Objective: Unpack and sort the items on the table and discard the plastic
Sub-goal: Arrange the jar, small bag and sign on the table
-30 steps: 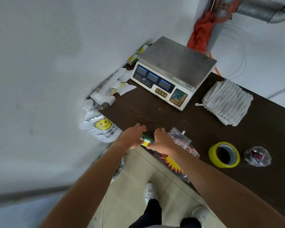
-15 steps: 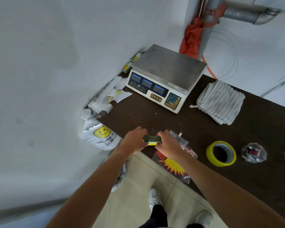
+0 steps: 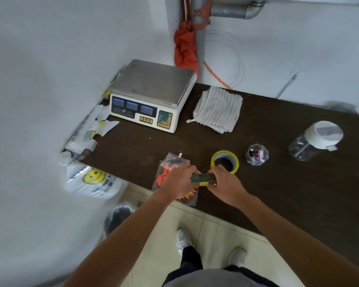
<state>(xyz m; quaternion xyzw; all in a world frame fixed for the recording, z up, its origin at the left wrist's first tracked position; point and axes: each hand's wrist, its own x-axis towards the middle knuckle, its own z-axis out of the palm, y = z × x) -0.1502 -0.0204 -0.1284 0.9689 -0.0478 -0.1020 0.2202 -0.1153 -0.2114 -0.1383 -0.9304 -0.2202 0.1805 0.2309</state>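
The left hand (image 3: 179,180) and right hand (image 3: 225,183) each grip one end of the green packet (image 3: 203,178), fingers (image 3: 190,168) curled on it, at lower centre of the frame above the tabletop's (image 3: 278,183) near edge. A second ago they held it left of the printed bag (image 3: 167,164). Now it has shifted right, just beside the tape roll (image 3: 236,162).
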